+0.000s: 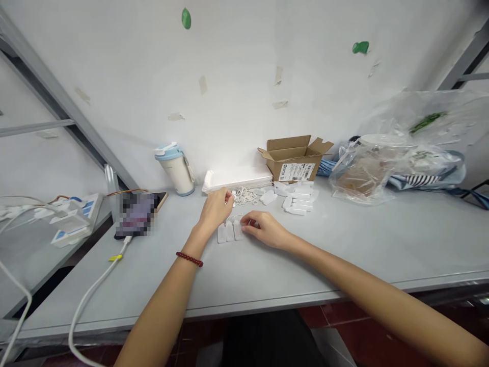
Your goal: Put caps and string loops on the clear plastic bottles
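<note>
My left hand (216, 206) is closed in a pinch beside a small heap of white looped cords (245, 196); what its fingertips hold is too small to make out. Below it, flat rectangular translucent plastic tags (229, 231) lie side by side in a short row on the table. My right hand (263, 228) rests at the right end of that row, its curled thumb and fingers on the edge of the rightmost plastic tag (238, 230). Behind the right hand, several more loose translucent tags (300, 200) lie in a scattered pile.
Flat white boxes or sheets (240, 179) are stacked against the wall, beside an open cardboard box (292, 162). A lidded cup (178, 171) and a phone (137, 214) with a white cable (97, 285) stand left. Plastic bags (362, 173) sit at the right.
</note>
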### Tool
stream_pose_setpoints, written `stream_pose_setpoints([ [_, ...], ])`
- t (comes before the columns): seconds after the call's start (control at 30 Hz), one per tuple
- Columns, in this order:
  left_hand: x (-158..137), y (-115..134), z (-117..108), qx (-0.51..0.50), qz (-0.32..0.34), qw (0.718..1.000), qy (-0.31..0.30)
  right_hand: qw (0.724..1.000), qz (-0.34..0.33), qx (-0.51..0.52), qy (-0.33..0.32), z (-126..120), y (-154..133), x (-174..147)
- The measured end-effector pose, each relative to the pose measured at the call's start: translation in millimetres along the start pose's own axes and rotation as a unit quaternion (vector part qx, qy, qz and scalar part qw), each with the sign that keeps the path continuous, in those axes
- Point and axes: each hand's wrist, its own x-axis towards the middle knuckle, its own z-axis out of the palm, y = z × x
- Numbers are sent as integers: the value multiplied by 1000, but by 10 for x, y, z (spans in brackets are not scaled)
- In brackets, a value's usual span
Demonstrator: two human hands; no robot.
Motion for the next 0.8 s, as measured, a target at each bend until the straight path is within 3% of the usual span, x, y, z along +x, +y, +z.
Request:
stream_pose_setpoints([
  [0.1, 7, -15, -1, -3, 12, 1000, -16, 999, -11, -36, 28, -50, 54, 26],
  [0.2, 18, -29, 0, -3, 30, 999, -28, 989, -19, -136, 55, -146, 124, 65],
  [0.37, -2, 5, 19, 7, 80, 995, -61, 951, 50, -293, 81, -363, 218, 115],
  [0.53, 7, 101, 65, -5, 69, 991, -111, 938, 89, -330, 65, -493, 291, 131],
  [0.7, 170, 175, 244, 17, 168, 976, -134, 928, 109, -353, 48, -503, 339, 130],
  [0.8, 246, 236, 352, 68, 193, 965, -161, 922, 103, -371, 30, -507, 330, 127],
])
